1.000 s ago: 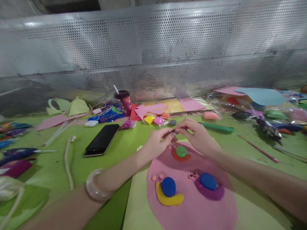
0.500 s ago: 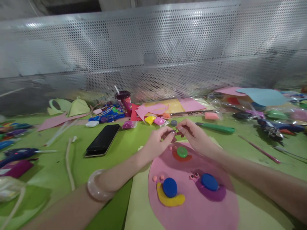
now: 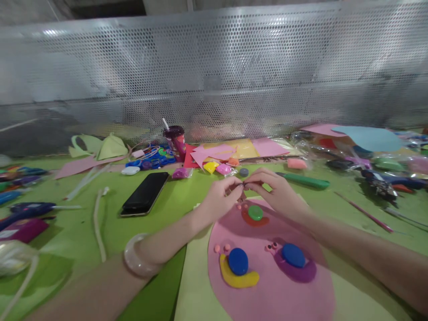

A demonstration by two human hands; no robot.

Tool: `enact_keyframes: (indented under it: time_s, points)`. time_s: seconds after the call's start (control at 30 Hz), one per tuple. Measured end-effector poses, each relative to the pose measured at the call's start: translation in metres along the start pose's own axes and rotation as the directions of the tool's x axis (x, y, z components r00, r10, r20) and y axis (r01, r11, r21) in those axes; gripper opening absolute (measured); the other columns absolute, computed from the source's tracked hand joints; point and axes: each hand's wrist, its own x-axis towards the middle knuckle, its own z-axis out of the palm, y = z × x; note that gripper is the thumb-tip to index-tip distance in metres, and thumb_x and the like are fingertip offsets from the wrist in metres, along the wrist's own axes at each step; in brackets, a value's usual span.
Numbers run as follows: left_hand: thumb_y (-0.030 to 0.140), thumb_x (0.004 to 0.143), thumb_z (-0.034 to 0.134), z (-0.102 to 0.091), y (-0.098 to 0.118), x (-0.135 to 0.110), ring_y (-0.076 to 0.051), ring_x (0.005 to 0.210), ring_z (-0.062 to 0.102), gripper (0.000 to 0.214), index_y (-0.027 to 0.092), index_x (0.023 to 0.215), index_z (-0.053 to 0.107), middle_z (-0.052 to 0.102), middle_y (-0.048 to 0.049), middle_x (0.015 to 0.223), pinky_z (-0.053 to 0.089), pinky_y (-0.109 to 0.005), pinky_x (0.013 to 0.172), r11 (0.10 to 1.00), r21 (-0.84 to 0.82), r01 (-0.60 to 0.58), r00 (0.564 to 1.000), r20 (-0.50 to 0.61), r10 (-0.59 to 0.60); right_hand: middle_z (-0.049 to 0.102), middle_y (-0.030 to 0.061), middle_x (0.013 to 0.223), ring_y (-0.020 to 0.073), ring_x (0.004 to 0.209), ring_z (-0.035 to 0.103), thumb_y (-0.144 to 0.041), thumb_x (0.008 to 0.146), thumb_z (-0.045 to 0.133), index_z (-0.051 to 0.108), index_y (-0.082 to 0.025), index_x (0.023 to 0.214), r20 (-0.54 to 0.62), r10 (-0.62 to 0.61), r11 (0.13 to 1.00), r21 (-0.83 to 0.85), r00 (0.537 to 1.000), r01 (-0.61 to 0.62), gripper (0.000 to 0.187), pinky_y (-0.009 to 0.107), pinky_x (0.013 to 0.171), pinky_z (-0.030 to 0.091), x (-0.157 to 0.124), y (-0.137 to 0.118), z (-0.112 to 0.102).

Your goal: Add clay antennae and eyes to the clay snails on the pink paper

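Observation:
Above the top edge of a pink paper oval (image 3: 267, 294), my left hand (image 3: 218, 199) and my right hand (image 3: 279, 192) meet at the fingertips. Both are closed in a pinch on a small dark piece (image 3: 243, 184), mostly hidden by the fingers. Just below them lies a red clay snail (image 3: 262, 221) with a green cap (image 3: 255, 212) as its shell. Nearer to me are a yellow snail (image 3: 238, 280) and a purple snail (image 3: 306, 273), each with a blue disc. The purple one's pink eyes carry black dots; the yellow one's are plain pink.
Left of the paper lie a black phone (image 3: 144, 194) and a glue gun (image 3: 31, 207). A lidded cup (image 3: 175, 143) with a straw stands at the back. A green cutter knife (image 3: 306, 180) and a thin brush (image 3: 364, 211) lie right, before a perforated metal panel (image 3: 214, 67).
My fingertips have come together around the dark piece; the right hand has moved slightly left, its fingers flatter. The view has shifted a little. The snails stay in place on the paper.

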Motion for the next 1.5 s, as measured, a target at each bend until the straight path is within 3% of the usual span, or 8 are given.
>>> enact_keyframes:
  time_s: [0.33,0.63,0.87,1.17,1.3,1.5]
  points:
    - [0.022,0.08,0.048,0.0,0.003,0.001,-0.011,0.054,0.057,0.013,0.017,0.074,0.059,0.061,0.0008,0.061,0.046,-0.025,0.055,0.994,-0.093,0.062,0.998,0.0,-0.062,0.063,0.0058,0.091,0.0168,0.081,0.06,-0.023,0.087,0.05,0.066,-0.022,0.088,-0.022,-0.115,0.992,-0.044,0.993,0.114,0.016,0.031,0.072,0.049,-0.002,0.003,0.004]
    - [0.021,0.078,0.053,0.0,0.0,0.006,-0.008,0.054,0.054,0.01,0.015,0.082,0.059,0.059,0.0011,0.068,0.044,-0.022,0.053,0.984,-0.159,0.082,0.996,-0.026,-0.087,0.06,0.0046,0.087,0.015,0.076,0.058,-0.02,0.085,0.052,0.062,-0.021,0.085,-0.025,-0.148,0.989,-0.027,0.989,0.147,0.01,0.029,0.066,0.047,-0.001,0.006,0.002]
    - [0.022,0.076,0.053,-0.002,0.001,0.007,-0.008,0.051,0.052,0.009,0.015,0.076,0.058,0.058,0.0015,0.061,0.043,-0.022,0.052,0.981,-0.165,0.104,0.993,-0.042,-0.112,0.057,0.0036,0.08,0.0129,0.07,0.055,-0.018,0.085,0.051,0.058,-0.019,0.082,-0.012,-0.124,0.992,-0.036,0.992,0.124,0.008,0.026,0.06,0.046,-0.002,0.007,0.003]
    - [0.025,0.077,0.055,-0.003,0.001,0.005,-0.009,0.051,0.052,0.012,0.014,0.077,0.061,0.057,0.0019,0.059,0.042,-0.022,0.053,0.977,-0.163,0.134,0.991,0.002,-0.136,0.06,0.0064,0.088,0.0132,0.076,0.058,-0.015,0.084,0.055,0.061,-0.017,0.092,-0.03,-0.331,0.939,-0.11,0.943,0.327,0.01,0.027,0.066,0.05,0.0,0.021,0.007]
    - [0.026,0.078,0.055,-0.003,0.001,0.005,-0.009,0.052,0.054,0.013,0.015,0.077,0.061,0.058,0.0017,0.06,0.042,-0.023,0.054,0.978,-0.162,0.128,0.992,0.022,-0.126,0.061,0.006,0.088,0.0142,0.08,0.058,-0.013,0.086,0.052,0.061,-0.019,0.093,-0.044,-0.364,0.923,-0.149,0.931,0.354,0.013,0.029,0.07,0.051,0.0,0.019,0.006]
    - [0.024,0.077,0.054,-0.004,0.001,0.006,-0.01,0.053,0.052,0.012,0.014,0.078,0.062,0.057,0.0015,0.058,0.042,-0.024,0.055,0.98,-0.145,0.139,0.99,0.012,-0.139,0.057,0.0034,0.081,0.0109,0.069,0.055,-0.015,0.085,0.054,0.058,-0.018,0.087,-0.043,-0.367,0.925,-0.116,0.929,0.361,0.005,0.025,0.06,0.049,-0.001,0.019,0.006]
